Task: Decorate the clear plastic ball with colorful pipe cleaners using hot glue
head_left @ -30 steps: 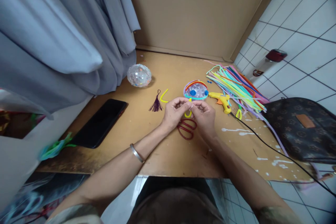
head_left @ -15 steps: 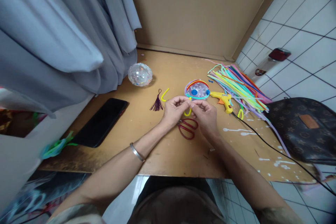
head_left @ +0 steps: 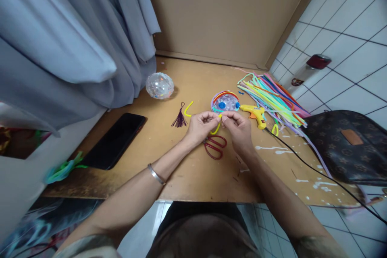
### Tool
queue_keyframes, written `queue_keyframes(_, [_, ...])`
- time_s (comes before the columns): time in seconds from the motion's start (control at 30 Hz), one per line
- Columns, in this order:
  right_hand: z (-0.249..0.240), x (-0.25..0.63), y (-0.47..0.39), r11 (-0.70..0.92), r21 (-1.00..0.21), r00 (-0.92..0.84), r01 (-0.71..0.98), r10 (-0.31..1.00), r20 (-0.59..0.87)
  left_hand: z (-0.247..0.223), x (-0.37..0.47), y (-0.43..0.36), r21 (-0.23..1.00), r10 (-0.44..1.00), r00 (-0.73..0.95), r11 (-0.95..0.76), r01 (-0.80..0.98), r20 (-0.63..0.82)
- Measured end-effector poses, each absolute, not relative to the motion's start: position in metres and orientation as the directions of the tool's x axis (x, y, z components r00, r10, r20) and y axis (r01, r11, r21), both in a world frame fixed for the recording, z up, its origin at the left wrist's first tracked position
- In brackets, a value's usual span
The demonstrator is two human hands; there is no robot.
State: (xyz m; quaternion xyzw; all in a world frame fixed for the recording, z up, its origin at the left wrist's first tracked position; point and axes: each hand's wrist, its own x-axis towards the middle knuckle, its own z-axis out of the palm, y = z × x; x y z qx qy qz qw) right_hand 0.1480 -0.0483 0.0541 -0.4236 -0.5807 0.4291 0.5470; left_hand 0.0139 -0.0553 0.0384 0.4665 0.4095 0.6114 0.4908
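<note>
Between my fingertips is a bent yellow pipe cleaner [head_left: 215, 130], its loop hanging down. My left hand [head_left: 201, 126] pinches it from the left, and my right hand [head_left: 237, 129] pinches it from the right, the fingertips nearly touching. Red-handled scissors [head_left: 215, 147] lie just below, their blades hidden under my left hand. Beyond my hands sits a decorated clear ball [head_left: 225, 102] with blue discs and a rainbow band. A yellow glue gun [head_left: 254, 115] lies right of it. Left of my hands are a curved yellow piece [head_left: 188, 109] and a dark purple tassel [head_left: 179, 117].
A clear bowl-like ball [head_left: 159, 86] stands at the back left, near the grey curtain [head_left: 90, 28]. A black phone [head_left: 115, 141] lies at left. Many colored pipe cleaners [head_left: 272, 98] and a brown bag [head_left: 350, 149] are at right, with the glue gun's cord running past.
The yellow loop has tilted slightly between my fingers, and my right hand has shifted a little away from my left. The whole view has moved slightly.
</note>
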Motion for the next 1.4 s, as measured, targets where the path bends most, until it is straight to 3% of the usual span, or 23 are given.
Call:
queue_keyframes(0.33, [0.059,0.151,-0.049,0.220,-0.976,-0.071,-0.013,0.973,0.220,0.039,0.013,-0.055,0.962,0.990,-0.035,-0.140,-0.236,0.136])
queue_keyframes(0.57, [0.060,0.158,-0.045,0.263,-0.960,-0.122,0.098,0.960,0.251,0.038,0.011,-0.054,0.967,0.989,0.008,-0.142,-0.211,0.147])
queue_keyframes(0.87, [0.063,0.166,-0.039,0.404,-0.875,-0.189,0.267,0.912,0.363,0.035,0.006,-0.051,0.983,0.979,0.091,-0.176,-0.055,0.180])
queue_keyframes(1.0, [0.063,0.164,-0.039,0.329,-0.927,-0.129,0.178,0.942,0.310,0.038,0.002,-0.050,0.979,0.978,0.071,-0.190,-0.068,0.195])
queue_keyframes(1.2, [0.065,0.166,-0.034,0.238,-0.971,0.075,0.016,0.968,0.238,0.040,-0.007,-0.046,0.958,0.984,-0.057,-0.176,-0.227,0.167])
queue_keyframes(1.4, [0.065,0.165,-0.033,0.219,-0.974,0.101,-0.058,0.972,0.212,0.037,-0.001,-0.048,0.969,0.990,0.023,-0.132,-0.208,0.140])
